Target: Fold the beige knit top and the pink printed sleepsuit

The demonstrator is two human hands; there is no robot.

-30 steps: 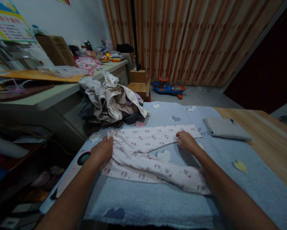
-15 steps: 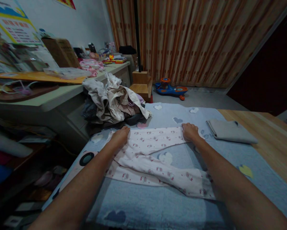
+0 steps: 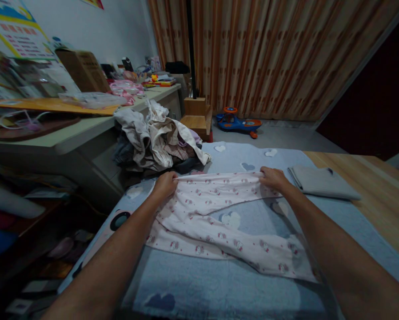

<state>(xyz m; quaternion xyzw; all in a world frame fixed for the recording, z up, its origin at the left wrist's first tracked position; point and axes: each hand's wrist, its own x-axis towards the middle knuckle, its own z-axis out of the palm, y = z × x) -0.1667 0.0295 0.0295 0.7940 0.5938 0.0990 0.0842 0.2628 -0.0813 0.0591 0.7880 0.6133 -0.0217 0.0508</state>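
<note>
Pale pink printed pants [image 3: 216, 213] lie sideways across a blue heart-patterned cloth [image 3: 193, 289], with the two legs pointing right. My left hand [image 3: 166, 184] pinches the far edge at the waist end. Farther along that same edge, my right hand [image 3: 273, 178] grips the upper leg, and the fabric between both hands is pulled straight and slightly raised. The lower leg rests on the cloth with some creases, its end partly behind my right forearm.
A heap of crumpled clothes [image 3: 159, 138] sits at the far left of the bed. On the right lies a folded grey garment [image 3: 322, 182] near bare wood [image 3: 366, 178]. A cluttered desk [image 3: 86, 129] borders the left. Beyond stands a blue ride-on toy [image 3: 237, 122] before the curtain [image 3: 253, 58].
My right hand has moved a little right and up along the edge, and my left hand slightly left. The far edge of the pants is now tauter and lifted.
</note>
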